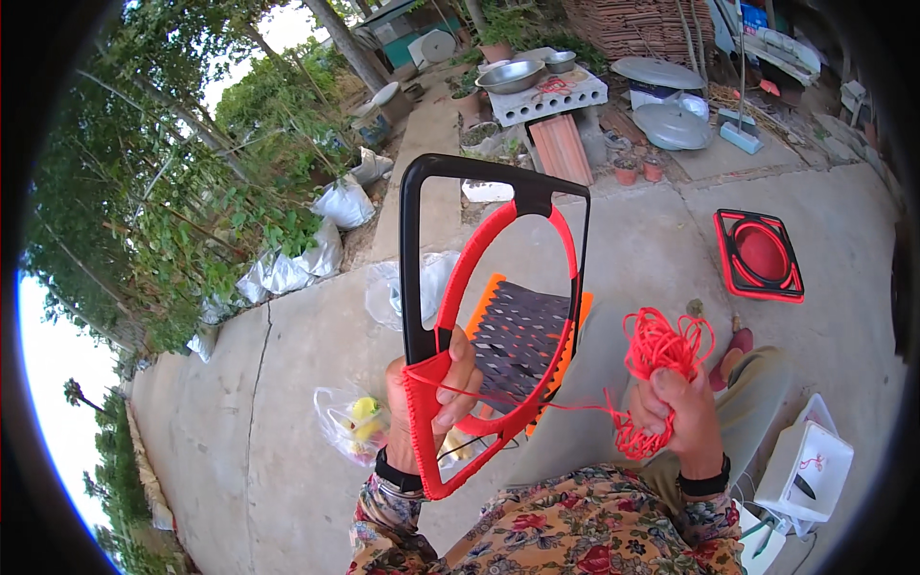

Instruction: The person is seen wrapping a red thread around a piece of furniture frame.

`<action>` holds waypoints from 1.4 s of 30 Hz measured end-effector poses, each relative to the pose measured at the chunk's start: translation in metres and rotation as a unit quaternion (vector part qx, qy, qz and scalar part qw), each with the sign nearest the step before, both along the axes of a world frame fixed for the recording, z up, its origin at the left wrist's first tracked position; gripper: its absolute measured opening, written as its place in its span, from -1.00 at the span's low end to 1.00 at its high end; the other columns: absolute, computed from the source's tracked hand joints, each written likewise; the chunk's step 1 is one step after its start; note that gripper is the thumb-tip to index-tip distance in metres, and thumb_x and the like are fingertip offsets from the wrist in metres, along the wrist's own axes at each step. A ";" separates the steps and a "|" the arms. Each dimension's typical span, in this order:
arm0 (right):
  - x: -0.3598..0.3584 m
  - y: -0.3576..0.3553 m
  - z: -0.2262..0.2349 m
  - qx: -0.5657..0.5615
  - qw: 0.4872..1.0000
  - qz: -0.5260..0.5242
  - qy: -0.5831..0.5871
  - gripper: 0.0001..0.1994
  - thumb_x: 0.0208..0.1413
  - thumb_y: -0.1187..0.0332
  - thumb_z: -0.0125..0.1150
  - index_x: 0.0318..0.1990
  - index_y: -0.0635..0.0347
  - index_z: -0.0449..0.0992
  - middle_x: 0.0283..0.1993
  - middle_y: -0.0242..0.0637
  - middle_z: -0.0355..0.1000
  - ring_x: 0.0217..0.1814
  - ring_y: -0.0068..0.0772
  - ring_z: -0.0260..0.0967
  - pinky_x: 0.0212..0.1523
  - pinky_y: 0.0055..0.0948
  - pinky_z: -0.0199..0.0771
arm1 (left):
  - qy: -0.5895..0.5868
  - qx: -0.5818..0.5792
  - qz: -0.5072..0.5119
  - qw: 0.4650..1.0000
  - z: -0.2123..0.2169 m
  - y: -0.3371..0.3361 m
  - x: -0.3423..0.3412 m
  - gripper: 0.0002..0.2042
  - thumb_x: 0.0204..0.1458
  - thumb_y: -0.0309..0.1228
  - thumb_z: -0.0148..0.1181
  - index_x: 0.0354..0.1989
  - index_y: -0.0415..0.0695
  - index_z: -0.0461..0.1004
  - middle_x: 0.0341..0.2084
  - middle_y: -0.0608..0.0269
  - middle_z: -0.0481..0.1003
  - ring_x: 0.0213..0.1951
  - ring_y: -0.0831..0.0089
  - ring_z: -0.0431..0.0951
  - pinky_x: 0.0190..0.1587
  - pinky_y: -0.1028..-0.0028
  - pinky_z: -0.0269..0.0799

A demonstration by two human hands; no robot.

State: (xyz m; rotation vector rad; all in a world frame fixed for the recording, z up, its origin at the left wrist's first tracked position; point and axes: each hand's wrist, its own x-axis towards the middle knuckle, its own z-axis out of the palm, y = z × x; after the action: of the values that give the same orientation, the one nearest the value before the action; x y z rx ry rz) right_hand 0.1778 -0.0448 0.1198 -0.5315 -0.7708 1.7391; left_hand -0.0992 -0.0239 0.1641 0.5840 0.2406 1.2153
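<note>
My left hand point(460, 374) grips a rounded rectangular frame point(415, 249) by its lower left side, fingers wrapped round the bar. The frame's upper part is bare black; red cord binds its lower corner and most of the ring inside it. In my right hand point(685, 412) is a loose bundle of red cord point(663, 345), with fingers closed round its middle. One strand runs slack from the bundle across to the frame and passes over my left fingers. Behind the frame is a dark woven panel with orange edges point(522, 326), partly hidden by it.
A second red-and-black frame point(759, 254) lies on the concrete at right. Beside my right leg stands a white box point(815, 465) with a dark blade-like piece and red scraps. A clear bag point(350, 426) of yellowish items sits at left. Metal bowls point(513, 77) rest on a perforated slab point(565, 101).
</note>
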 end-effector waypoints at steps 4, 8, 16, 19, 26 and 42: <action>-0.012 -0.002 0.006 -0.001 0.999 0.030 -0.035 -0.75 0.03 0.35 0.20 -0.21 0.27 0.32 -0.69 -0.42 0.15 -0.77 -0.60 0.09 -0.72 -0.53 0.10 | -0.013 0.018 -0.008 1.000 -0.001 0.002 0.002 -0.82 0.12 -0.38 -0.17 -0.37 -0.27 0.25 -0.81 0.26 0.19 -0.87 0.46 0.15 -0.87 0.55 0.10; -0.024 -0.003 0.019 -0.015 0.995 0.056 -0.083 -0.75 -0.10 0.53 0.23 -0.25 0.28 0.33 -0.61 -0.34 0.29 -0.75 -0.59 0.15 -0.69 -0.54 0.19 | -0.028 0.035 -0.015 0.999 -0.002 0.001 0.002 -0.80 0.13 -0.36 -0.18 -0.39 -0.27 0.25 -0.82 0.26 0.19 -0.86 0.45 0.18 -0.85 0.50 0.15; -0.045 0.014 0.033 0.045 0.994 0.098 -0.019 -0.84 0.11 0.42 0.19 -0.23 0.28 0.38 -0.50 -0.35 0.38 -0.64 -0.63 0.28 -0.62 -0.57 0.33 | 0.004 0.020 -0.019 1.000 -0.005 0.007 0.008 -0.75 0.06 -0.29 -0.10 -0.36 -0.28 0.27 -0.81 0.24 0.22 -0.85 0.42 0.21 -0.81 0.47 0.26; -0.050 0.020 0.058 0.126 0.990 -0.016 -0.054 -0.83 0.16 0.37 0.13 -0.21 0.30 0.39 -0.45 -0.35 0.39 -0.63 -0.62 0.32 -0.61 -0.60 0.33 | 0.040 0.035 -0.023 0.998 0.006 0.014 0.019 -0.73 0.03 -0.26 -0.07 -0.36 -0.29 0.28 -0.80 0.23 0.22 -0.85 0.41 0.21 -0.83 0.47 0.24; -0.026 0.057 0.112 0.199 0.976 -0.073 -0.044 -0.74 0.08 0.29 0.27 -0.17 0.26 0.44 -0.32 -0.36 0.45 -0.44 -0.64 0.36 -0.51 -0.65 0.33 | 0.032 0.145 -0.137 0.979 0.048 0.034 0.065 -0.71 0.07 -0.25 -0.09 -0.39 -0.32 0.27 -0.83 0.20 0.21 -0.85 0.45 0.15 -0.81 0.51 0.01; 0.003 0.046 0.022 0.011 0.982 -0.132 -0.133 -0.77 0.10 0.27 0.25 -0.25 0.27 0.51 -0.59 -0.42 0.39 -0.74 -0.71 0.20 -0.76 -0.68 0.15 | 0.103 -0.090 -0.116 0.984 -0.061 0.012 0.099 -0.69 0.14 -0.33 -0.08 -0.10 -0.37 0.34 -0.26 -0.21 0.50 -0.19 -0.01 0.56 -0.10 0.16 0.54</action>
State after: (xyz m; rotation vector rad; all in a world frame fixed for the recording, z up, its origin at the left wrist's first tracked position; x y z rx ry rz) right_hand 0.1810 0.0011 0.1415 -0.8248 -0.8636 1.4285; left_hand -0.0005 -0.0116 0.1033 0.5625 0.4398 0.8972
